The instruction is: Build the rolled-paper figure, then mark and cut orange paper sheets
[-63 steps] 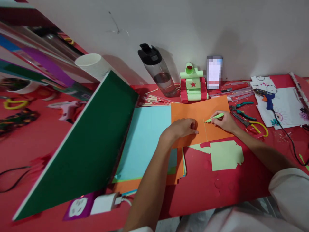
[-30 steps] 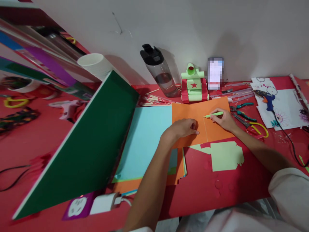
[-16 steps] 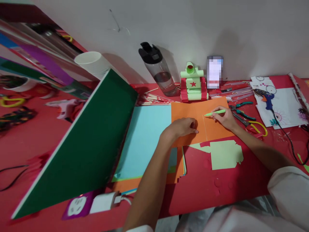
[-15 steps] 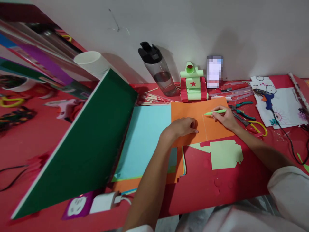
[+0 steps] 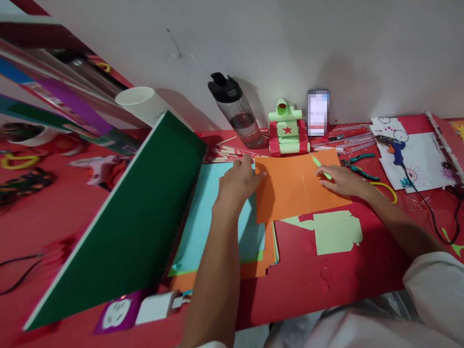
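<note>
An orange sheet of paper [image 5: 282,186] lies on the red table with a pale line drawn down it. Pinched in my right hand [image 5: 339,181] is a light green pen [image 5: 327,176], slanting up to the left over the sheet's right part. My left hand [image 5: 237,180] is at the sheet's left edge, above light blue paper [image 5: 212,208], with thumb and fingers apart and nothing visible in it. Below the orange sheet is a pale green paper piece [image 5: 335,233] with a ragged right edge.
A green board [image 5: 134,222] leans at left. Along the wall stand a water bottle [image 5: 241,116], a green-and-red paper model [image 5: 288,133] and a phone [image 5: 318,113]. To the right lie pliers [image 5: 362,171] and a blue glue gun [image 5: 397,151] with its cord.
My left hand has moved left and up, from the middle of the orange sheet to its left edge. The pen has turned in my right hand, from nearly level to steeply slanted.
</note>
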Tool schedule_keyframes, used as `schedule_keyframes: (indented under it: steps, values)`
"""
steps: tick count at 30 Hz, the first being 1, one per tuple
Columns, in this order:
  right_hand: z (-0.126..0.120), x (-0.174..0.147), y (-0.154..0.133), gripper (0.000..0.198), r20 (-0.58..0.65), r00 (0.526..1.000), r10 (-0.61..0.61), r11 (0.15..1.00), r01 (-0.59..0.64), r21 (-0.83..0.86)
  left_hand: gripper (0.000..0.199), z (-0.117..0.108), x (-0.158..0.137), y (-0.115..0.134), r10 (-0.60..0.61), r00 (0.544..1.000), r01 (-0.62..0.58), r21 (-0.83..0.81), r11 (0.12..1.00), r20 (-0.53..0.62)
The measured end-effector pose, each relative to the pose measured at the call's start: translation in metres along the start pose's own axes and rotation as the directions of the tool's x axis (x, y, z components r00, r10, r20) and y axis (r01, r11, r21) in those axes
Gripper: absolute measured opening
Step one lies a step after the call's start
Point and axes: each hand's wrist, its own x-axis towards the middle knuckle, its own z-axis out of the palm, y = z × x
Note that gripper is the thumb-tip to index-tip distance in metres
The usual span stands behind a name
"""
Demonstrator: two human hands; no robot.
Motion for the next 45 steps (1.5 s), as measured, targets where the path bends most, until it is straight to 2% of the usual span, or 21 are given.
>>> schedule_keyframes:
  steps: [6,9,11,13,15,17,19,21,24,26,28,30,32,34,36,39,43,45]
  values:
    - [-0.001,0.0,0.003,0.022,0.009,1.0,0.018,0.999,-0.018,0.038,0.046,0.017,0.015,-0.021,0.236,0.968,-0.204,-0.282,0.937,0.083]
    - [-0.007,0.001,0.002,0.022,-0.032,0.999,0.022,0.998,-0.02,0.065,0.034,0.022,0.022,-0.022,0.327,0.945,-0.292,-0.414,0.862,0.014]
    - [-0.014,0.0,0.0,0.022,-0.11,0.993,0.044,0.994,-0.033,0.102,0.025,0.019,0.024,-0.021,0.341,0.938,-0.317,-0.529,0.787,-0.054]
    - [-0.022,-0.001,-0.001,0.021,-0.234,0.97,0.068,0.983,-0.025,0.183,0.022,0.012,0.023,-0.021,0.316,0.944,-0.306,-0.624,0.719,-0.098]
    - [-0.03,-0.003,-0.003,0.019,-0.376,0.923,0.083,0.967,0.017,0.255,0.024,0.004,0.021,-0.021,0.283,0.955,-0.265,-0.691,0.672,-0.09]
    - [-0.037,-0.004,-0.003,0.018,-0.491,0.867,0.085,0.966,0.049,0.254,0.027,-0.004,0.017,-0.023,0.27,0.962,-0.206,-0.741,0.639,-0.035]
    - [-0.041,-0.005,-0.001,0.02,-0.535,0.841,0.081,0.979,0.035,0.202,0.03,-0.008,0.013,-0.024,0.282,0.958,-0.144,-0.761,0.633,0.053]
    - [-0.041,-0.004,0.002,0.023,-0.488,0.869,0.078,0.987,0.002,0.16,0.031,-0.01,0.01,-0.025,0.304,0.941,-0.091,-0.755,0.649,0.147]
    - [-0.037,-0.003,0.007,0.022,-0.323,0.945,0.055,0.992,-0.015,0.126,0.032,-0.01,0.007,-0.025,0.344,0.898,-0.041,-0.726,0.686,0.275]
    - [-0.032,-0.002,0.007,0.021,-0.217,0.976,0.019,0.993,0.007,0.12,0.033,-0.009,0.007,-0.025,0.372,0.854,-0.012,-0.701,0.713,0.363]
    - [-0.025,-0.002,0.003,0.024,-0.144,0.99,0.007,0.978,0.023,0.206,0.035,-0.009,0.006,-0.026,0.386,0.804,0.027,-0.676,0.736,0.452]
    - [-0.013,-0.001,-0.003,0.033,-0.098,0.994,0.045,0.91,-0.001,0.414,0.037,-0.01,0.006,-0.028,0.384,0.762,0.064,-0.652,0.756,0.521]
    - [0.003,0.0,-0.009,0.044,-0.073,0.99,0.119,0.779,-0.048,0.625,0.039,-0.011,0.005,-0.031,0.375,0.738,0.082,-0.626,0.775,0.561]
    - [0.02,0.001,-0.014,0.051,-0.068,0.978,0.197,0.677,-0.086,0.731,0.041,-0.012,0.004,-0.034,0.369,0.715,0.091,-0.603,0.793,0.593]
    - [0.034,0.001,-0.018,0.049,-0.058,0.967,0.249,0.638,-0.118,0.761,0.039,-0.013,0.003,-0.036,0.365,0.693,0.104,-0.587,0.803,0.621]
    - [0.041,0.002,-0.019,0.038,-0.048,0.962,0.267,0.665,-0.148,0.732,0.037,-0.012,0.003,-0.037,0.35,0.694,0.134,-0.591,0.795,0.629]
    - [0.039,0.004,-0.012,0.032,-0.135,0.946,0.294,0.697,-0.115,0.708,0.039,-0.008,0.006,-0.037,0.343,0.73,0.153,-0.631,0.761,0.591]
    - [0.041,0.006,-0.006,0.03,-0.171,0.935,0.31,0.691,-0.098,0.716,0.041,-0.008,0.006,-0.037,0.353,0.727,0.164,-0.647,0.744,0.589]
